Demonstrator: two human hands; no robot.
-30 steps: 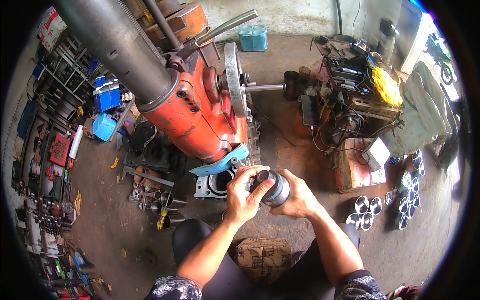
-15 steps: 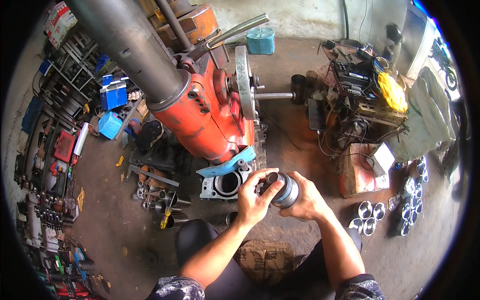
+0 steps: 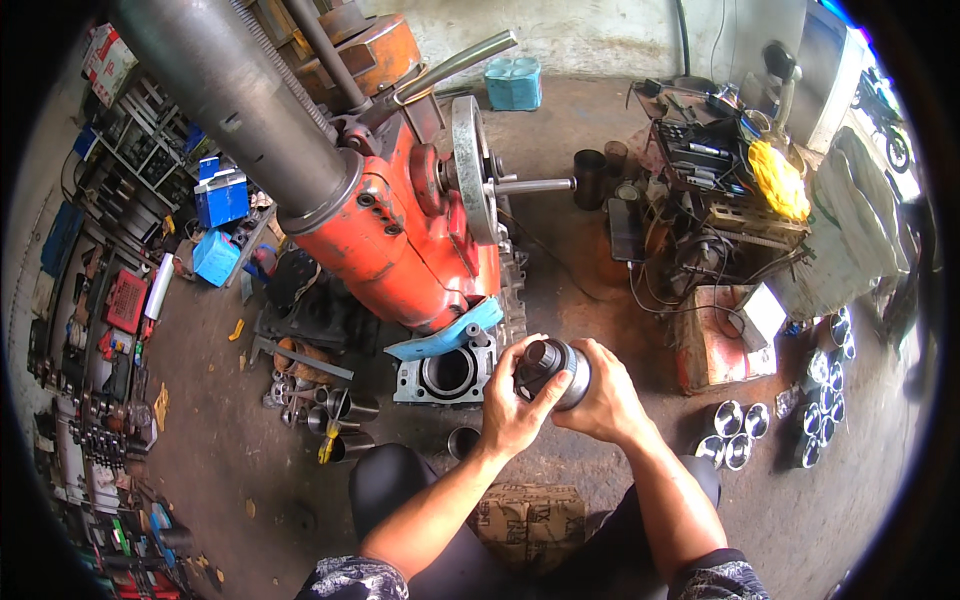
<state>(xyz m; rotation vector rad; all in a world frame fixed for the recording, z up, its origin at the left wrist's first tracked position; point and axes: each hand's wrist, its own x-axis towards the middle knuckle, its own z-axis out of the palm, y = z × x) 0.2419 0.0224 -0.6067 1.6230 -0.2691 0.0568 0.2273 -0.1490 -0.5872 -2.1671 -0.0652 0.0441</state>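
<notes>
Between my two hands, just right of the engine block, is a dark round metal piece (image 3: 543, 358) with a narrower knob-like top and a wider, greyer body; its exact kind is unclear. My left hand (image 3: 514, 408) is closed around its left side, with the thumb across the front. My right hand (image 3: 606, 396) wraps the wider body from the right. The engine block (image 3: 408, 388), with an open round bore, lies in front of me. On the block stands a red boring machine (image 3: 375, 270) with a thick grey column, and a blue pad (image 3: 447, 333) leans at its base.
Metal cylinder sleeves (image 3: 352, 445) lie left of my knees, and several shiny rings (image 3: 730, 418) stand on the floor at right. A cluttered tool bench (image 3: 700, 150) is at the far right, above a red box (image 3: 715, 350). Tools and parts line the left wall.
The round piece has tilted so its narrow top faces more toward me, my hands turning with it. The view has shifted slightly, moving the surroundings a little to the left.
</notes>
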